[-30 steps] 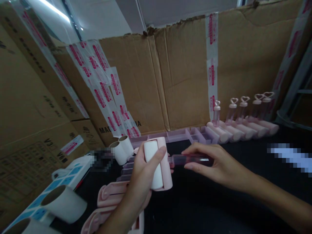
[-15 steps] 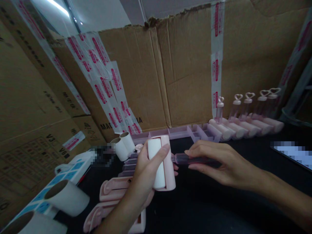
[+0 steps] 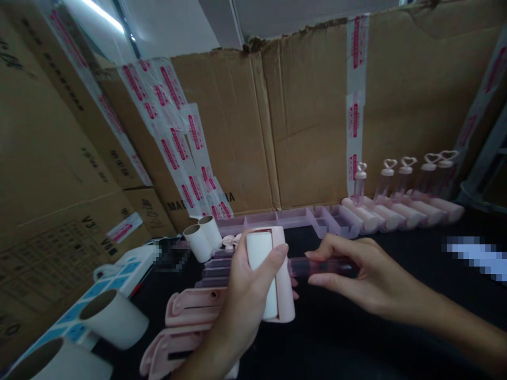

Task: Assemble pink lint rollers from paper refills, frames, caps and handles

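My left hand (image 3: pixel 253 279) is closed around a lint roller (image 3: pixel 285 279), a pale pink case with a white roll (image 3: pixel 261 274) in its opening. The thumb presses across the roll and case edge. A clear pinkish tube-shaped handle (image 3: pixel 301 267) sticks out from the right side of the case. My right hand (image 3: pixel 356 269) pinches this handle between thumb and fingers, its far end lying inside the hand. Whether the handle is fully seated in the case I cannot tell. Left of my left hand lie open pink cases (image 3: pixel 194 306) and several clear handles (image 3: pixel 216 272).
Finished-looking rollers with heart-topped handles (image 3: pixel 406 166) line the back right. A lilac divided tray (image 3: pixel 293 217) runs along the cardboard wall (image 3: pixel 222 132). White rolls (image 3: pixel 124 319) and a power strip (image 3: pixel 119 282) are at left. A blurred-out phone-like object (image 3: pixel 475 256) lies right.
Both hands and the lint roller sit slightly lower and further right in the picture, with the whole view shifted a little. My right fingers grip the handle a bit further from its end, showing more of it.
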A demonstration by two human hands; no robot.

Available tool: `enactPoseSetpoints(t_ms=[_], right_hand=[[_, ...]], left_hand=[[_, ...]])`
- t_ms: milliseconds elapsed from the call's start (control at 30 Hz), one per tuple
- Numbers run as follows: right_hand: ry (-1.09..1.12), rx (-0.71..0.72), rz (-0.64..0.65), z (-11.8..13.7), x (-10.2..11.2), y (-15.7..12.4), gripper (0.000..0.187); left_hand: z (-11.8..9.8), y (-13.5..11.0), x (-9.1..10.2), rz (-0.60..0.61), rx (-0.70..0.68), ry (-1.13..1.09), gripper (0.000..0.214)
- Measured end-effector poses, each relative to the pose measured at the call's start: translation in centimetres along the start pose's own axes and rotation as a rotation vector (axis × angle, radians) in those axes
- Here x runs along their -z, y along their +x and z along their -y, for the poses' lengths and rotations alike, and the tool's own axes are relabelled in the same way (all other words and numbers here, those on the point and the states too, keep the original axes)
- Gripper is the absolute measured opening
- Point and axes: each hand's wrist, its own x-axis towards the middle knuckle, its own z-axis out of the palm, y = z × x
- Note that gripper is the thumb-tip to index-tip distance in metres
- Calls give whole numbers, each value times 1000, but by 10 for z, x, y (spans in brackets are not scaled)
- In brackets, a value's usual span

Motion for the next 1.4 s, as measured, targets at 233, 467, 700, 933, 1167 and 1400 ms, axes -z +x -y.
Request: enactPoseSetpoints(t_ms=[233, 467, 700, 933, 1167, 1400], right_hand=[[117, -257, 45, 10, 24, 7, 30], [-143, -464, 169, 47, 20, 28, 47], [61, -358, 189, 55, 12, 63, 52], [-420, -15, 179, -42, -38, 128, 14], [-466, 42, 214, -84, -103, 147, 13], [-272, 77, 7, -30, -40, 121, 30]], left_hand=[[15, 3, 6, -109, -390, 356, 52], [13, -9, 9, 223, -613, 721, 61], [20, -8, 4, 292, -304, 302, 11], [20, -9, -2, 330, -137, -276, 10], [17, -5, 3, 362, -127, -236, 27], [7, -3, 9, 474, -180, -162, 31]])
